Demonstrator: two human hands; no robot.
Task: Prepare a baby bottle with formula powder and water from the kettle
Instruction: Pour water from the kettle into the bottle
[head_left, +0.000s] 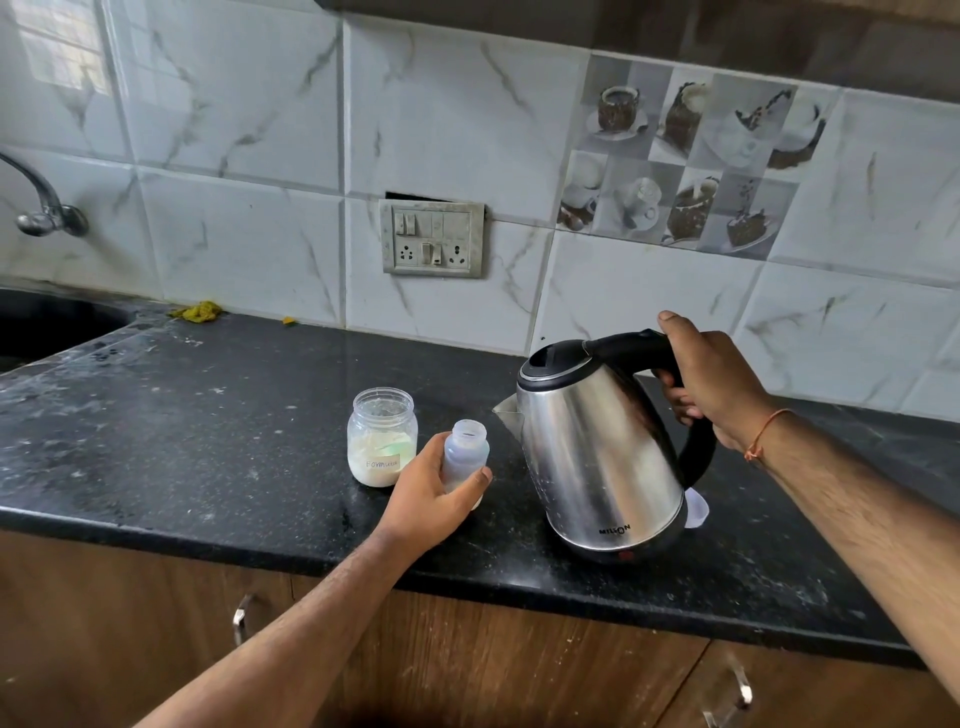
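An uncapped translucent baby bottle (466, 450) stands upright on the black counter (208, 441), and my left hand (431, 493) grips its lower half. Just right of it a steel electric kettle (597, 452) is tilted, its spout pointing left near the bottle's mouth. My right hand (711, 384) grips the kettle's black handle. Left of the bottle stands an open glass jar (382, 436) labelled "Formula", about half full of white powder. No water stream is visible.
A sink (47, 325) and tap (47, 208) are at the far left. A switch and socket plate (434, 239) sits on the tiled wall. A yellow scrap (200, 310) lies by the wall. A translucent cap (695, 506) peeks out behind the kettle's base. Wooden cabinets lie below.
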